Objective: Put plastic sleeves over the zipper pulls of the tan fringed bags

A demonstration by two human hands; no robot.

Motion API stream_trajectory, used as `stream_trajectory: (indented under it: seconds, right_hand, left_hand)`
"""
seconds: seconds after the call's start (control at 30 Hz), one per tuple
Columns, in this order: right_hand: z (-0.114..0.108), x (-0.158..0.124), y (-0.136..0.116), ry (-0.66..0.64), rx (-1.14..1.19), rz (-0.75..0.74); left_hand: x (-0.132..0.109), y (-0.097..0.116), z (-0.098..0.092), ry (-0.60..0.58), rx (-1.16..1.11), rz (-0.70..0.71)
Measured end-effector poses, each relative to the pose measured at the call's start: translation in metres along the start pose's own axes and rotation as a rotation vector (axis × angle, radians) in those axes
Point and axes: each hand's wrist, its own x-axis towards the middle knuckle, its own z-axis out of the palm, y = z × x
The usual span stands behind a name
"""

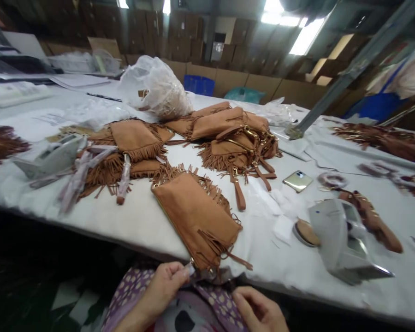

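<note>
A tan fringed leather pouch (197,214) lies at the table's front edge, its zipper side facing my left hand. My left hand (168,283) is closed, thumb and forefinger pinching a small whitish piece (190,268) at the zipper's near end. Low over my lap, my right hand (261,310) has its fingers curled together, right of the pouch and apart from it. Whatever it may hold is hidden. Behind lie a pile of similar pouches (230,123) with wrist straps and, to the left, a smaller stack (134,138).
Tape dispensers stand at the right (342,235) and left (53,154). A phone (298,180), a tape roll (306,232) and loose tan straps (373,216) lie to the right. A stuffed plastic bag (155,85) sits behind; a metal post (352,69) rises from the table.
</note>
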Motion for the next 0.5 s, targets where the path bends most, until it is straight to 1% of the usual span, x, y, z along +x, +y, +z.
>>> stream_trajectory:
  seconds: [0.03, 0.1, 0.2, 0.33, 0.5]
  right_hand:
    - [0.018, 0.002, -0.012, -0.056, 0.025, -0.024]
    - [0.045, 0.008, -0.027, -0.143, 0.068, -0.043]
    - [0.071, 0.019, -0.031, -0.199, 0.093, -0.037]
    - [0.091, 0.029, -0.022, -0.146, 0.081, 0.013]
    - [0.102, 0.032, -0.015, -0.059, 0.084, 0.065]
  left_hand:
    - [-0.001, 0.001, -0.001, 0.004, 0.042, 0.037]
    - [-0.004, 0.003, -0.002, 0.000, 0.135, 0.097]
    - [-0.007, 0.005, -0.004, 0.013, 0.290, 0.165]
    - [-0.010, 0.005, -0.006, 0.037, 0.439, 0.243]
    - [-0.010, 0.002, -0.010, 0.021, 0.521, 0.284]
